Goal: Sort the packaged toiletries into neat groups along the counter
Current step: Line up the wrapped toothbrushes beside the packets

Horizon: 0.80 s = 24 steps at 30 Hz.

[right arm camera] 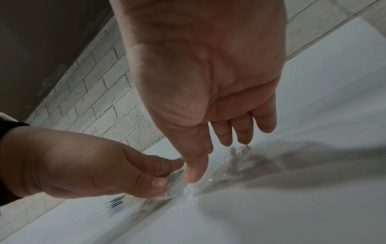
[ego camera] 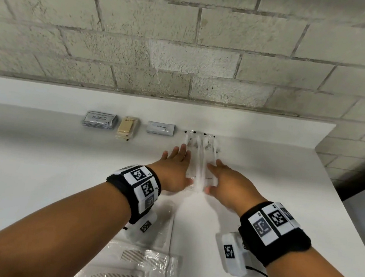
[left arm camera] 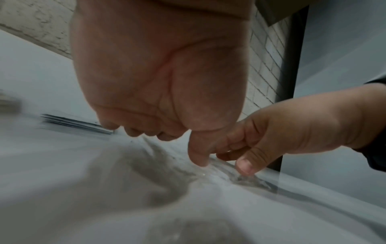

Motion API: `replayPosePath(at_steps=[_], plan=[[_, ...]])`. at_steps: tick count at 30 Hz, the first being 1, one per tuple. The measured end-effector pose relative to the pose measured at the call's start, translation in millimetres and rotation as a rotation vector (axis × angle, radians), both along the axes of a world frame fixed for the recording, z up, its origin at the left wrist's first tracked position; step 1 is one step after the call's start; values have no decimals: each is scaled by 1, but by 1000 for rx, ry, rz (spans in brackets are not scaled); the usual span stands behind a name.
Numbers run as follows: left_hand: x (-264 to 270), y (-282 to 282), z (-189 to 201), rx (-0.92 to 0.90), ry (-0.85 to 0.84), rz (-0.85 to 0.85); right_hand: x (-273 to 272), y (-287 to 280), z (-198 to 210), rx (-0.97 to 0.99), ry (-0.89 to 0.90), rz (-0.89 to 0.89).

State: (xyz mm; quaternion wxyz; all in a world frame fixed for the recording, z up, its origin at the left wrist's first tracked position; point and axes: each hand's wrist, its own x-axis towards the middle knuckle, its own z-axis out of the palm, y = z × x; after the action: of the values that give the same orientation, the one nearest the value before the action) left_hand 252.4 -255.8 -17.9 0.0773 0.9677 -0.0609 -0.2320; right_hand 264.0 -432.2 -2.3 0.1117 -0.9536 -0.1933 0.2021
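Clear-wrapped toothbrush packs (ego camera: 200,156) lie lengthwise on the white counter (ego camera: 37,155), right of centre. My left hand (ego camera: 177,166) lies flat against their left side and my right hand (ego camera: 223,179) against their right side. Fingers are straight and both thumbs touch the near end of the wrap. In the left wrist view, my left hand (left arm camera: 163,92) sets its thumb on the crinkled wrap (left arm camera: 227,171). Seen from the right wrist, my right hand (right arm camera: 208,85) does the same on the clear plastic (right arm camera: 240,165). Neither hand lifts anything.
Along the back sit a stack of grey shampoo sachets (ego camera: 100,120), yellowish soap bars (ego camera: 127,129) and white toothpaste sachets (ego camera: 160,128). Bagged combs (ego camera: 138,262) lie near the front edge under my arms. A brick wall (ego camera: 188,47) backs the counter, which ends at the right.
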Motion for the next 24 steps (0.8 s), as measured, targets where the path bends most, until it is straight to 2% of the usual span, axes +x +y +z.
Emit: replayPosePath(at_steps=[6, 15, 19, 24], plan=[[-3, -1, -3, 10, 89, -4, 1, 6, -3, -16, 17, 4], [-4, 2, 7, -68, 33, 44, 0, 2, 0, 35, -4, -13], [-31, 16, 28, -106, -49, 64, -16, 1, 10, 84, -23, -38], [-94, 50, 43, -141, -55, 174, -62, 15, 22, 109, 58, 58]])
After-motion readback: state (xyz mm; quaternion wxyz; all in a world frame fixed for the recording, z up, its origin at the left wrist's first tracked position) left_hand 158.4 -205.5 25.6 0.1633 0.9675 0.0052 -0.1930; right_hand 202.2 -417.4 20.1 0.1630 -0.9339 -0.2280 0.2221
